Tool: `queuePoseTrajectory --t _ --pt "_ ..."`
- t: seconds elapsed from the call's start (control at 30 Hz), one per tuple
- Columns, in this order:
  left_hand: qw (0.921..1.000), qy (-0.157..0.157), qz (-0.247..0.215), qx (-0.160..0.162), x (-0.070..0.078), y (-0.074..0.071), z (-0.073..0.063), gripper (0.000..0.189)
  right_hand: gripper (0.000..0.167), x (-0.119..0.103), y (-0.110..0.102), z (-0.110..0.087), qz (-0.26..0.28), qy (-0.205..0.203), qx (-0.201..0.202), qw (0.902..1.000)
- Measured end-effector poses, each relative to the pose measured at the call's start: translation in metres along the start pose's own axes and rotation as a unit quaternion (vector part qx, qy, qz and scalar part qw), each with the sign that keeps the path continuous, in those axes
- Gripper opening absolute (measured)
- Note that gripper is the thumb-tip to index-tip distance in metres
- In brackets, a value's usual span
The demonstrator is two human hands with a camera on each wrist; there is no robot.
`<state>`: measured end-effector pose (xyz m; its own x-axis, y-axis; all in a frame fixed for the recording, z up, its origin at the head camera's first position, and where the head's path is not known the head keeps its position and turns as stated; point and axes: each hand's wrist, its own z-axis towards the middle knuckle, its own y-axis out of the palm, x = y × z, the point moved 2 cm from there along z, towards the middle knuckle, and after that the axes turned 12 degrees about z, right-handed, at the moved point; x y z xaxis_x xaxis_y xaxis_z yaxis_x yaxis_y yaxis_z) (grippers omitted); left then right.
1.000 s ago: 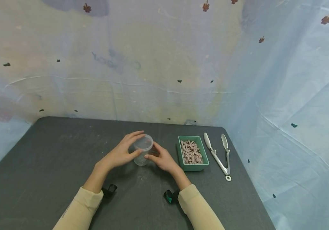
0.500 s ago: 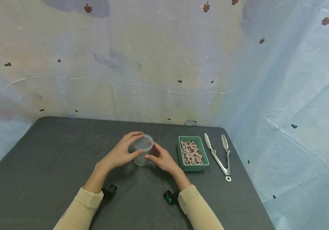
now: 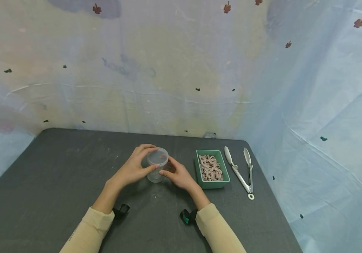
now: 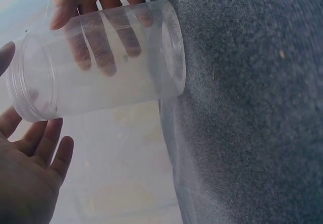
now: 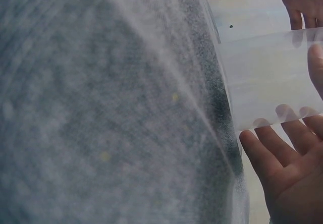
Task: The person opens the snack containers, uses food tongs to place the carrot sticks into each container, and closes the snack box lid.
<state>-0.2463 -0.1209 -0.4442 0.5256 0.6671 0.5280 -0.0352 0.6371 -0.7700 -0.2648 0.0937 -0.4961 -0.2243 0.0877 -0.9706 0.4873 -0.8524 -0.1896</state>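
A clear plastic jar stands upright on the dark table, between both hands. My left hand grips the jar's clear lid from the left, thumb at the near side and fingers round the far side. From the right my right hand holds the jar's body, its fingers behind the wall and its thumb in front. Those fingers show through the wall in the left wrist view, where the jar looks see-through with nothing visible inside.
A green tray of greyish-brown strips is right of the right hand. Beyond it lie spread metal tongs with pale tips, near the table's right edge. A pale plastic sheet hangs behind and at the right.
The left hand's fingers and thumb have shifted slightly around the lid. The right hand, jar, tray and tongs keep their places.
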Motion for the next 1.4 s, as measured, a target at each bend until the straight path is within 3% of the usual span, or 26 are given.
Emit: queuePoseTrajectory --t 0.47,0.6,1.0,1.4 --pt "0.9996 -0.019 0.011 0.016 0.0007 0.0022 0.0023 0.063 0.07 0.0 0.0 -0.0006 0.003 0.002 -0.001 1.0" --pt "0.9998 -0.012 0.009 0.014 -0.0006 0.0023 0.0019 0.062 0.069 -0.0003 0.0003 -0.0009 0.006 0.001 -0.001 1.0" --pt "0.9974 0.016 -0.04 -0.058 -0.0012 -0.0003 -0.0029 0.063 0.071 0.0001 0.0001 -0.0015 -0.001 0.009 0.003 1.0" --pt "0.9986 0.026 -0.026 -0.037 -0.0029 0.0017 -0.0009 0.061 0.072 -0.0001 0.0 -0.0002 -0.004 0.008 0.005 0.9999"
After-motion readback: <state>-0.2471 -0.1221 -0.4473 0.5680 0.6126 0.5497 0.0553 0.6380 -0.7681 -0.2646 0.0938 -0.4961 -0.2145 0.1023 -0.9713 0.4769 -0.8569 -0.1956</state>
